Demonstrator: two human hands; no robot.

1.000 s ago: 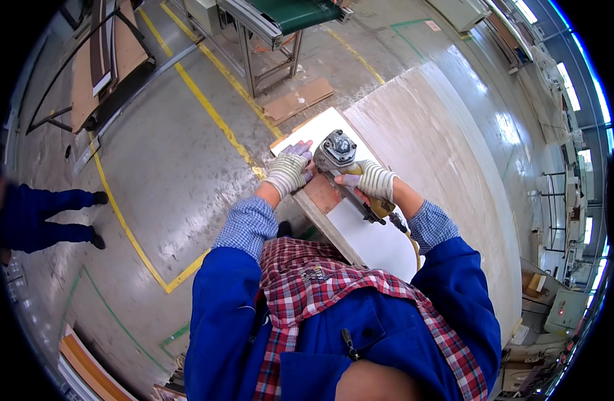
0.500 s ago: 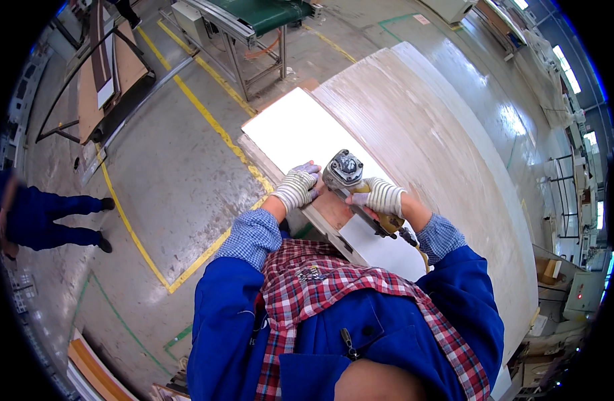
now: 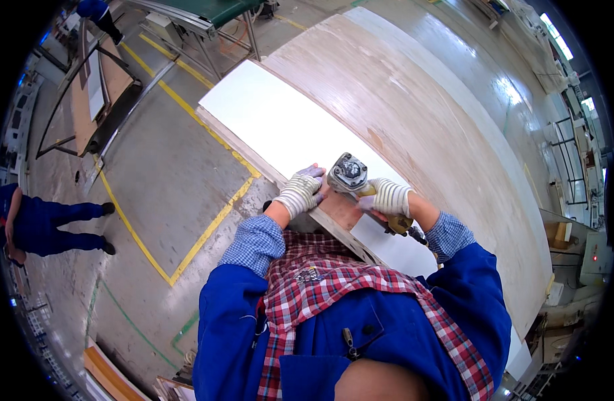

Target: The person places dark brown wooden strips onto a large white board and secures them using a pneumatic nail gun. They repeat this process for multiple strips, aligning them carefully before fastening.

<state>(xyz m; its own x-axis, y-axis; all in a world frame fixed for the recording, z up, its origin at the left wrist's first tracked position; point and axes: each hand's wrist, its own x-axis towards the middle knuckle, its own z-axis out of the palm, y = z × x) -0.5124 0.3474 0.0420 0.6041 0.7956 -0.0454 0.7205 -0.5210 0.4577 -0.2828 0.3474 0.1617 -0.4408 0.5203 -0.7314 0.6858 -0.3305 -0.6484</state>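
My right hand, in a striped white work glove, is closed around the handle of a pneumatic nail gun. The gun's grey head with a dark cap faces up over the edge of a white panel. My left hand, gloved alike, lies flat with fingers stretched on the near edge of that panel, just left of the gun. Beside the gun shows a reddish-brown wooden strip, and a second white piece lies nearer my body. The gun's nose is hidden beneath its head.
A large pale wooden board spreads under and beyond the panel. A green-topped conveyor stands far left of centre. At the left, a person in blue stands on the floor near yellow lines. A rack with boards is behind.
The nail gun has turned slightly in my right hand, and its long magazine no longer shows. My left hand keeps its flat hold on the panel edge. The whole view has shifted.
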